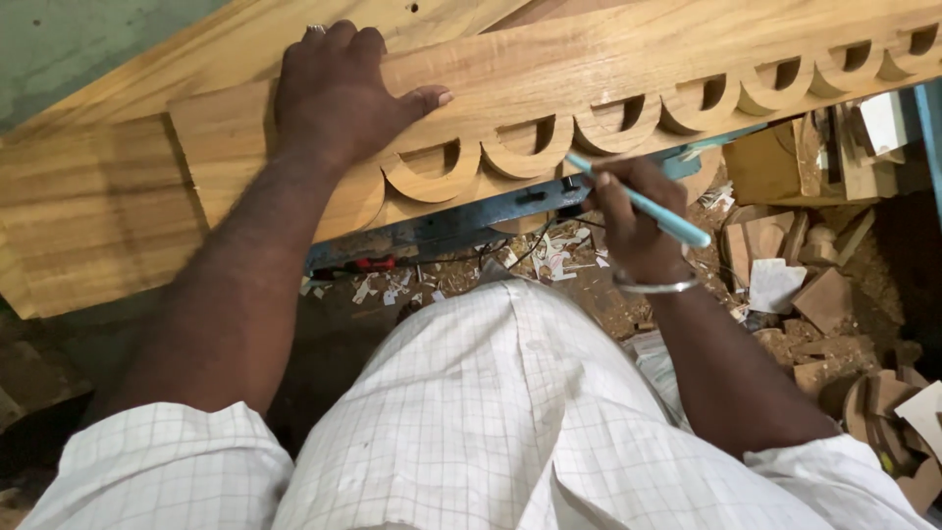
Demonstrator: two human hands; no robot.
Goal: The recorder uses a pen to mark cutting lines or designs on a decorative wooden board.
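Left hand (334, 93): fingers spread flat on carved scalloped wooden board (589, 69). Right hand (633, 221): fingers pinched around light-blue pencil (643, 201), tip at scalloped edge. Offcuts (814, 285) lie below.

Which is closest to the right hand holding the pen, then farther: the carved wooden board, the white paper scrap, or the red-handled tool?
From the right hand:
1. Carved wooden board with scalloped arches, just above, at the pen tip.
2. White paper scrap, on its right.
3. Red-handled tool, far left, under the board.
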